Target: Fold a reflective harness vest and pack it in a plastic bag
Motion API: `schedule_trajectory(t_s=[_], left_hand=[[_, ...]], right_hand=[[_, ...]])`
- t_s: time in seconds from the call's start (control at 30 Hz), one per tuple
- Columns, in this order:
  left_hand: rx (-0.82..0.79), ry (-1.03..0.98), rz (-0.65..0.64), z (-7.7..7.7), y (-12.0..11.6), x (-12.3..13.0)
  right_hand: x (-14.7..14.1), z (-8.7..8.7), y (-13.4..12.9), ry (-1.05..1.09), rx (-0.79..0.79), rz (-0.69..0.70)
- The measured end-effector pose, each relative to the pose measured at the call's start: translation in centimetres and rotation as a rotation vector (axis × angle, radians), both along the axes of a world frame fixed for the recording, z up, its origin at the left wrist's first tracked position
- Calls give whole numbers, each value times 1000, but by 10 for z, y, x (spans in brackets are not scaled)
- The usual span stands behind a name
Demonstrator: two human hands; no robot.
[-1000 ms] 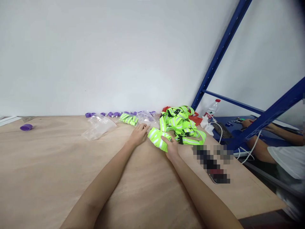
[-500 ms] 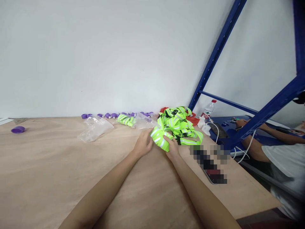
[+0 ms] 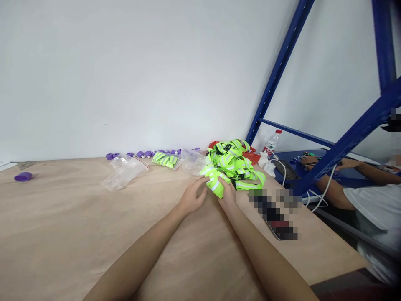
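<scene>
A folded strap bundle (image 3: 215, 184), neon green with pale stripes, is being held by the fingers of the right hand (image 3: 228, 194), thumb on top, presumably so that its layers are being kept together. Its left edge is being met by the fingertips of the left hand (image 3: 191, 197); whether it is also being pinched there cannot be told, the fingers' undersides being hidden. Just beyond the right fingers, a heap of straps (image 3: 233, 159) is lying, probably being kept there for easy reach. Beyond the left fingers, a clear bag (image 3: 191, 161) is resting on the bench (image 3: 78, 234), with a bagged bundle (image 3: 166, 159) lying just to its left. Farther left, another clear bag (image 3: 125, 172) is lying flat.
</scene>
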State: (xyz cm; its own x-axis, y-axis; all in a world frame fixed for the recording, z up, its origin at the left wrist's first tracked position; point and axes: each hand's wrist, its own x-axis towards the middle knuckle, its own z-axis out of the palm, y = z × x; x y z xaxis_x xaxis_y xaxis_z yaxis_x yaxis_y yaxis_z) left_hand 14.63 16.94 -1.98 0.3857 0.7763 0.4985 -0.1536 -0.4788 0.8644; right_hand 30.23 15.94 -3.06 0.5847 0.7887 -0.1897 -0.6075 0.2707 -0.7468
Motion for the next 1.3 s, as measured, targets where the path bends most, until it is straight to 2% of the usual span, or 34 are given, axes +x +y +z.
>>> schedule_trajectory(t_s=[0.1, 0.27, 0.37, 0.67, 1.03, 1.17, 1.3], left_hand=[[-230, -185, 59, 0, 7, 2], [-442, -376, 140, -7, 27, 5], [-531, -468, 191, -10, 32, 6], [-635, -630, 325, -5, 32, 3], [-731, -733, 352, -13, 38, 9], [-803, -728, 314, -17, 43, 9], [-815, -705, 179, -16, 45, 5]], right_hand=[[1, -1, 0, 0, -31, 40], [-7, -5, 1, -15, 10, 130], [-11, -4, -1, -10, 30, 186], [-12, 0, -5, 5, 55, 256], [-16, -5, -5, 10, 58, 302], [-15, -6, -6, 11, 44, 297], [-15, -3, -5, 16, 44, 279]])
